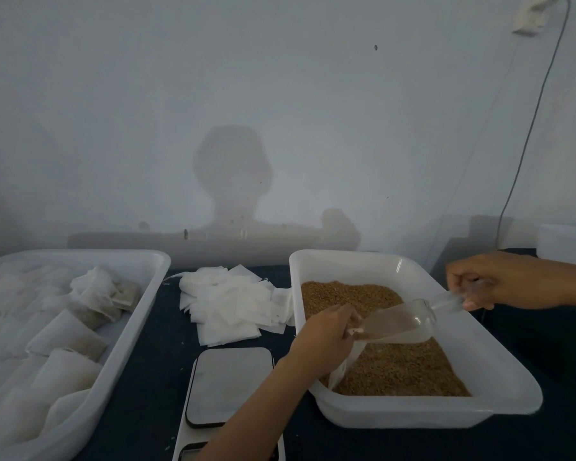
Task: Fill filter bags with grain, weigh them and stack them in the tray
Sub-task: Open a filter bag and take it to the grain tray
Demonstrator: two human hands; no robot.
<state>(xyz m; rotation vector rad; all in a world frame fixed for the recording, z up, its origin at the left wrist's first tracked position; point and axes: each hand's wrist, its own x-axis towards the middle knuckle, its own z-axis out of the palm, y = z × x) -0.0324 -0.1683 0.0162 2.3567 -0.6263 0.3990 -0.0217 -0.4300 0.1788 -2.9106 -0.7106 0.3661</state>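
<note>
Filling step: your left hand (pixel 326 331) pinches the mouth of a filter bag (pixel 341 369) over the grain bin (pixel 479 357), so spills fall back onto the grain (pixel 399 367). Your right hand (pixel 499 281) grips the clear scoop (pixel 401 322), tilted spout-down into the bag. The scale (pixel 228 385) sits just beside, the tray (pixel 113 354) of filled bags (pixel 70 341) to the left on the worktop (pixel 153 371)

Scale display (pixel 193 451) cut off below and behind forearm; filter bag (pixel 341 371) mostly hidden by left hand (pixel 326 334).
</note>
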